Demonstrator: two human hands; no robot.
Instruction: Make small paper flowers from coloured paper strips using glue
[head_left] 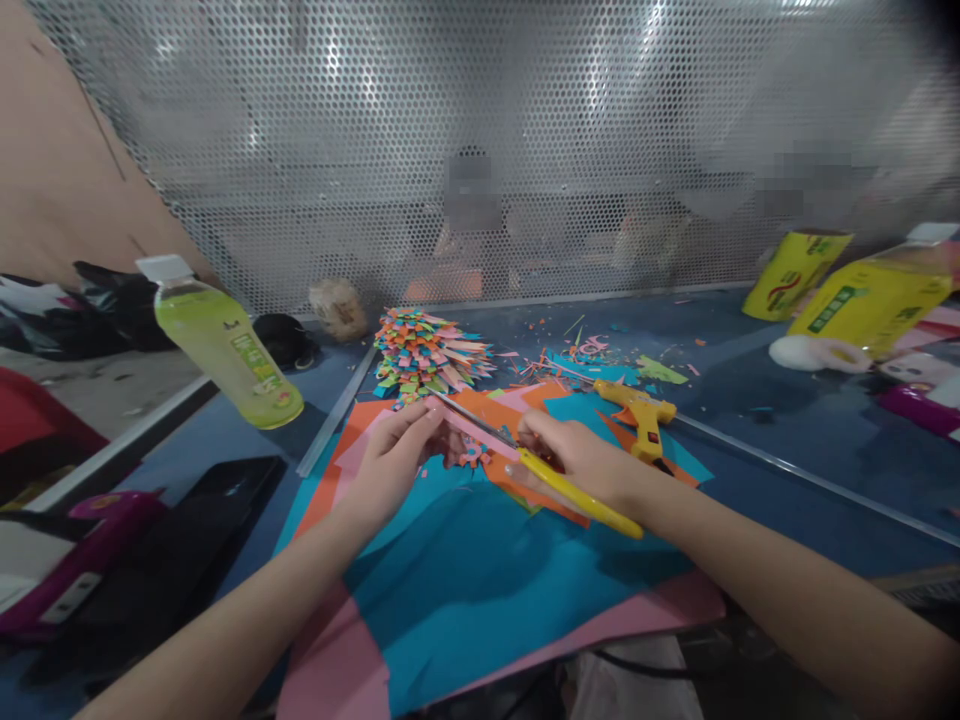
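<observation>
Over the blue paper sheet [480, 590], a pink paper strip [480, 434] lies beside the blades of yellow-handled scissors [585, 497]; holding it taut and lined up with them should give a cleaner cut. The left hand [397, 445] pinches one end, fingertips nearly together; the right hand [566, 445] curls around the handles, blade opening unclear.

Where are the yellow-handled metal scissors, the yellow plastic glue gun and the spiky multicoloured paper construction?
Yellow-handled metal scissors [555, 480]: head view, on the yellow handle near the blades.
Yellow plastic glue gun [642, 411]: head view, on the body above the grip.
Spiky multicoloured paper construction [426, 355]: head view, mid-body.
</observation>
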